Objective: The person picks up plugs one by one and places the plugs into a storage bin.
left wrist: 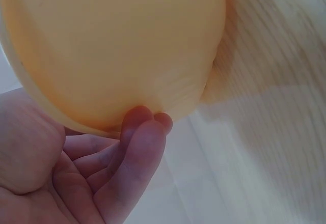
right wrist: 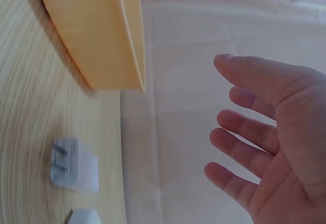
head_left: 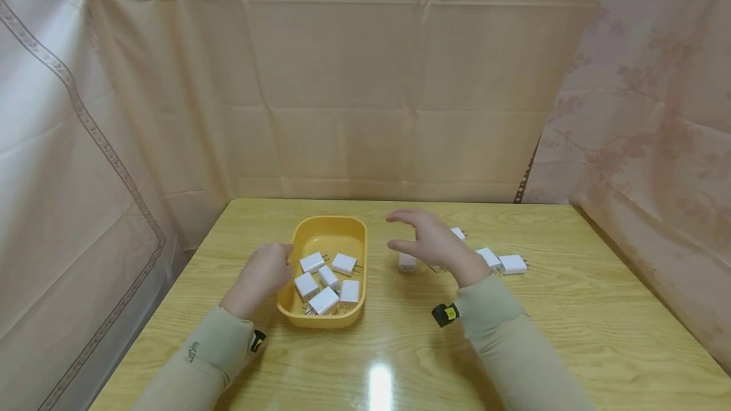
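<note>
While a beige cloth (head_left: 342, 81) is hanging behind everything, a wood-grained table (head_left: 594, 309) is bearing the work. Left of its middle a yellow tray (head_left: 320, 321) is standing upright, and the person's left hand (head_left: 261, 278) is gripping its left rim, fingers curled about the edge. The right hand (head_left: 435, 243) is hovering above the table to the tray's right, thumb and fingers spread well apart, holding nothing. Six white chargers (head_left: 323, 300) are lying loosely in the tray at mixed angles; several loose chargers (head_left: 513, 264) are lying on the table around the right hand, which is partly hiding some, so no exact count is showing. Each is looking light, rigid and smooth, perhaps a little slippery but hardly fragile. Thin prongs (right wrist: 60, 150) are projecting from one end, probably the likeliest part to snag or bend; the broad flat sides are offering the surest pinch.
</note>
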A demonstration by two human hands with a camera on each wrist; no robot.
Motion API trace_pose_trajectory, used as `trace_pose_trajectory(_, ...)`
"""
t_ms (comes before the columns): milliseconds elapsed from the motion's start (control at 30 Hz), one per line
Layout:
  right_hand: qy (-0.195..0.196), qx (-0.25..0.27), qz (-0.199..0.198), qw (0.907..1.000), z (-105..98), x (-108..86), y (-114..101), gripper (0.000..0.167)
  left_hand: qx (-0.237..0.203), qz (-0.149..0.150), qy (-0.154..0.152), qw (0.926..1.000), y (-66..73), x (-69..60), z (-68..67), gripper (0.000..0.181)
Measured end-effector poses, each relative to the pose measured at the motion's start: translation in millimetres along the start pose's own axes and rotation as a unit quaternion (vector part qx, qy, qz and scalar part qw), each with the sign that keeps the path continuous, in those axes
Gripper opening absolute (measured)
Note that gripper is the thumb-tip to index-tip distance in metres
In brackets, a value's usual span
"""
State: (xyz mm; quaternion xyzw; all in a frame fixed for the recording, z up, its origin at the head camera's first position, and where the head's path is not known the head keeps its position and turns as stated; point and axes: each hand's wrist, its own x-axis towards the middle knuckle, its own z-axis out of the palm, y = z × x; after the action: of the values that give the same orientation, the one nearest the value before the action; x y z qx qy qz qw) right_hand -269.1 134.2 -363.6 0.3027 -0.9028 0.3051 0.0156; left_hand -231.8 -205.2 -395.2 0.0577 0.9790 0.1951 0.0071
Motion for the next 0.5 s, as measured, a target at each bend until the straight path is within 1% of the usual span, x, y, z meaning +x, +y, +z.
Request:
trace_pose_trajectory(267, 0.024, 0.004, 0.014, 0.9996, -7, -9.6, 15, 0.054, -0.017, -0.020, -0.015, 0.9995, 1.7, -1.0, -1.5, 0.045)
trace_pose_trajectory(367, 0.026, 0.009, 0.013, 0.9996, -7, -10.0, 19, 0.054, -0.022, -0.024, -0.017, 0.9993, 2.1, -1.5, -2.1, 0.045)
trace_pose_trajectory(500, 0.029, 0.006, 0.013, 0.9995, -4, -9.9, 23, 0.054, -0.020, -0.022, -0.015, 0.9995, 1.9, -2.0, -2.1, 0.046)
